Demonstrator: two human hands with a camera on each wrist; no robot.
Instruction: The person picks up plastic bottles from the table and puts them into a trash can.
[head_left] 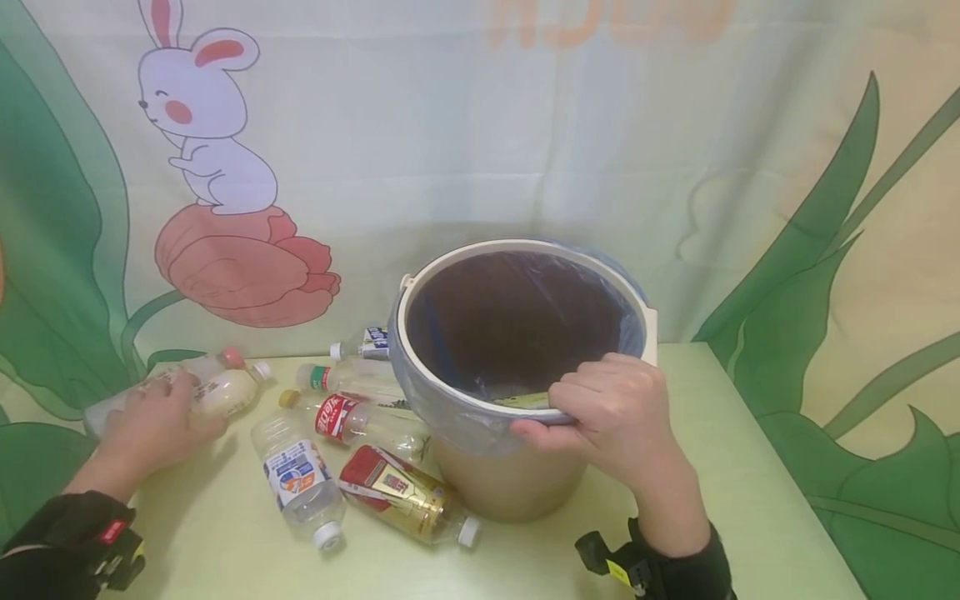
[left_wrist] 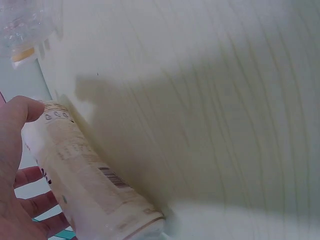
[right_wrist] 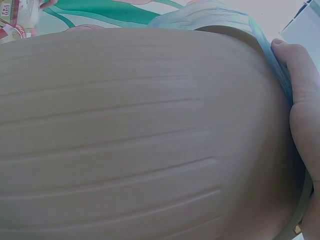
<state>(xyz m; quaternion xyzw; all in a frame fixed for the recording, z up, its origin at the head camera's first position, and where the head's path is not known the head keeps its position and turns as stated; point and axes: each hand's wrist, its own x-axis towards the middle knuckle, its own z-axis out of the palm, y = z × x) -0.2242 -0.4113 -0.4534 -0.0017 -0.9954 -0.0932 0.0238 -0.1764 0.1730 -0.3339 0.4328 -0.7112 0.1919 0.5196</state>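
At the left of the head view my left hand (head_left: 153, 421) lies over two plastic bottles on their sides. Its thumb and fingers curl about the cream-coloured bottle (left_wrist: 95, 175) with a printed label, seen close up in the left wrist view. Just behind it is a paler bottle (head_left: 206, 364) with a pink cap, partly hidden by the hand. My right hand (head_left: 615, 408) grips the near right rim of a beige trash bin (head_left: 510, 475), thumb outside and fingers over the edge. A thin bluish bag (head_left: 442, 408) lines the bin and folds over its rim.
Between hand and bin lie a clear bottle with a white-blue label (head_left: 296, 475), a red-labelled bottle (head_left: 337, 417), a red-and-gold bottle (head_left: 401, 492), a green-labelled bottle (head_left: 318, 377) and a blue-labelled bottle (head_left: 375, 342). A printed curtain (head_left: 450, 125) hangs behind the table.
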